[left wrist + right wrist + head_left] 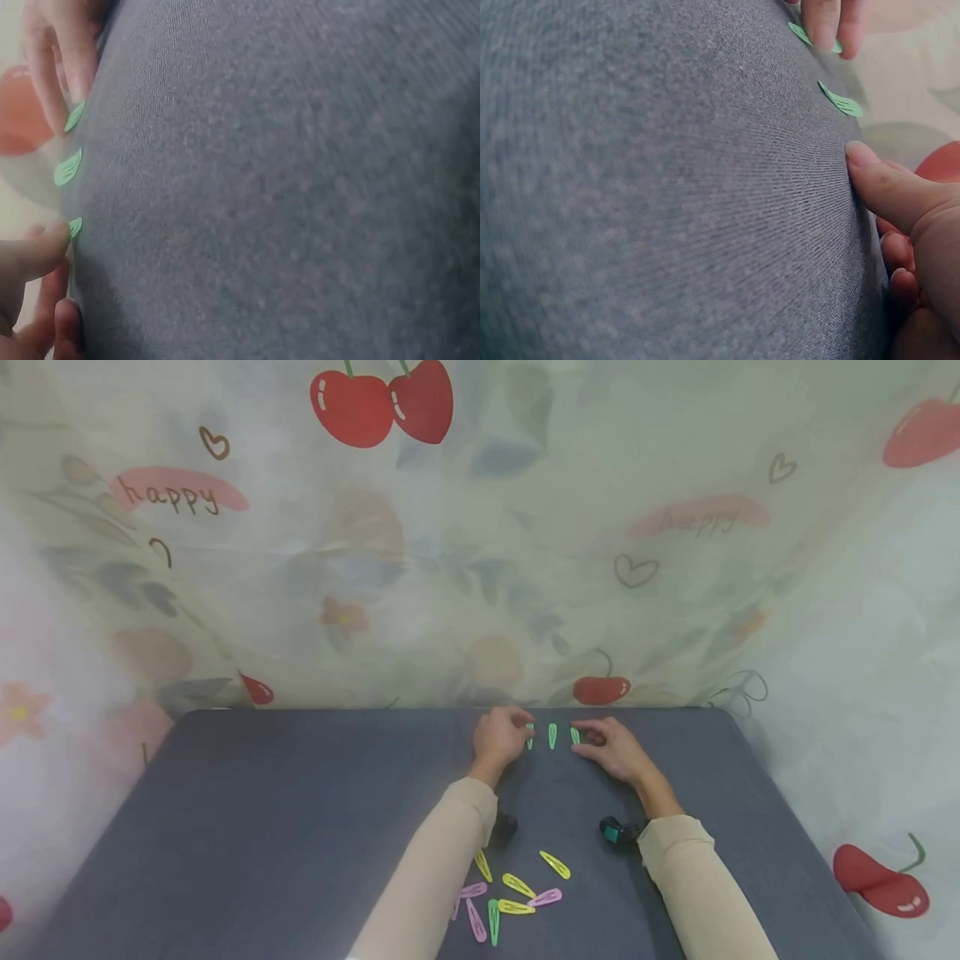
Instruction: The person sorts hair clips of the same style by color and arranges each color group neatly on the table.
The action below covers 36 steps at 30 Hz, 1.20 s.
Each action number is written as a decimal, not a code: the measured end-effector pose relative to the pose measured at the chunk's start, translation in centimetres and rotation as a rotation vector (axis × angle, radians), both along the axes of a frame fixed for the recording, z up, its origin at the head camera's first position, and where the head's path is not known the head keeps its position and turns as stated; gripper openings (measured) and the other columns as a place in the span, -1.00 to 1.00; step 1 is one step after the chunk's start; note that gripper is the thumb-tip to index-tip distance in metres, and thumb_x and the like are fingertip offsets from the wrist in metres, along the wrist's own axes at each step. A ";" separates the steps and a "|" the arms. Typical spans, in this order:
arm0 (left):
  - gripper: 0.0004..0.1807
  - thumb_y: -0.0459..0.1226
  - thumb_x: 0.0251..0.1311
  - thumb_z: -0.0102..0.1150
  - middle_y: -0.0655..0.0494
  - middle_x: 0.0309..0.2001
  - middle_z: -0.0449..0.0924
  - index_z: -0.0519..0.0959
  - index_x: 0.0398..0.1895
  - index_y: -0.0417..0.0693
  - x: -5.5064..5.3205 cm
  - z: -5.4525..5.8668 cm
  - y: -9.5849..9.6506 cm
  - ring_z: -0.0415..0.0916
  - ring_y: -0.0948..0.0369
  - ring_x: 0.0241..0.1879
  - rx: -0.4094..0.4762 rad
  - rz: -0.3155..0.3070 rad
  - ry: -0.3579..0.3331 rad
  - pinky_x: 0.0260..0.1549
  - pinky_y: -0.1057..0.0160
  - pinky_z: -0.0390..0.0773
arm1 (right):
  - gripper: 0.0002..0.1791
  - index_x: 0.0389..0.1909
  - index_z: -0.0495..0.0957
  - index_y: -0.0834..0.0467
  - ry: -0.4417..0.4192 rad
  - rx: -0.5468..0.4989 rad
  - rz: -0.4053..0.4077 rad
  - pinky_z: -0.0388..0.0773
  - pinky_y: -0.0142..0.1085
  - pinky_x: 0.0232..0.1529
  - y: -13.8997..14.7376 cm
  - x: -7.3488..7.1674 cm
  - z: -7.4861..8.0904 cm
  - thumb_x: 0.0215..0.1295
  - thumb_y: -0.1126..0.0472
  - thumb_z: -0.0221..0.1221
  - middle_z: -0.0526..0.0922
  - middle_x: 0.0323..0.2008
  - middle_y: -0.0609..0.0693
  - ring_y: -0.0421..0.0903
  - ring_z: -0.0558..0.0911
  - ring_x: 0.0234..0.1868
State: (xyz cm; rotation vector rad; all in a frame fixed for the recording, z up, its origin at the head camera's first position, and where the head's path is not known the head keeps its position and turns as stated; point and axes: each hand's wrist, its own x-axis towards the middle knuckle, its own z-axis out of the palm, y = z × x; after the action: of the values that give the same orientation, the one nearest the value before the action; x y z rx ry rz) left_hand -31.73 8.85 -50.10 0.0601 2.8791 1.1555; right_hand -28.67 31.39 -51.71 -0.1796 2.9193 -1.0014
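Three green snap hair clips stand in a row near the table's far edge. My left hand (501, 737) pinches the left green hair clip (529, 737); in the left wrist view its thumb covers part of that clip (76, 226). The middle green hair clip (552, 736) lies untouched between the hands. Thumb and forefinger of my right hand (617, 753) hold the right green hair clip (575, 736) at its two ends. In the right wrist view the right thumb (881, 176) hides this clip, while the middle clip (841, 100) shows plainly.
Nearer me on the dark grey table (300, 827) lies a loose group of yellow clips (517, 907), pink clips (476, 920) and one green clip (493, 922). My left sleeve partly covers this group. A printed curtain (465, 568) hangs just behind the far edge.
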 end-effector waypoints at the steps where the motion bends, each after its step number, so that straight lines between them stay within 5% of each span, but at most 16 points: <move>1: -0.83 -0.10 0.17 0.45 0.27 -0.13 0.79 0.77 -0.16 0.29 0.1 0.1 0.0 0.67 0.19 -0.08 -0.014 -0.001 0.004 -0.01 0.11 0.56 | -0.47 0.32 0.54 0.08 -0.003 -0.002 -0.001 0.48 0.12 0.14 -0.1 0.0 0.1 0.38 0.02 0.30 0.54 0.07 0.19 0.13 0.56 0.09; 7: -0.81 -0.07 0.19 0.43 0.25 -0.10 0.79 0.78 -0.12 0.27 0.6 0.4 0.2 0.59 0.09 0.06 -0.059 -0.006 0.032 0.19 0.00 0.42 | -0.47 0.32 0.54 0.08 0.000 -0.001 -0.003 0.48 0.13 0.14 -0.4 0.0 0.4 0.38 0.02 0.30 0.53 0.07 0.20 0.14 0.56 0.10; 24: -0.68 0.00 0.33 0.27 0.21 0.06 0.76 0.72 0.07 0.18 1.1 0.8 -0.7 0.60 0.05 0.18 0.006 -0.020 0.024 0.27 -0.04 0.43 | -0.47 0.31 0.55 0.11 0.000 -0.016 0.004 0.46 0.14 0.14 -0.9 0.6 0.2 0.38 0.03 0.30 0.53 0.09 0.21 0.15 0.54 0.11; 36: -0.36 0.25 0.29 0.18 0.04 0.33 0.45 0.54 0.32 0.17 1.8 1.3 -1.5 0.29 0.00 0.36 -0.364 -0.225 0.148 0.29 -0.11 0.35 | -0.46 0.29 0.57 0.08 0.009 0.012 -0.031 0.47 0.14 0.14 -0.6 0.3 0.1 0.36 -0.02 0.32 0.54 0.07 0.20 0.13 0.56 0.09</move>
State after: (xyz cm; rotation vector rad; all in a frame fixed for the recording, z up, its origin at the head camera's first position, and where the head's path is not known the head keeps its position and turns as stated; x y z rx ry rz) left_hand -29.93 7.32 -48.76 0.4599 3.0567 0.6048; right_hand -28.40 30.84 -51.65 -0.1397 2.9442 -0.9889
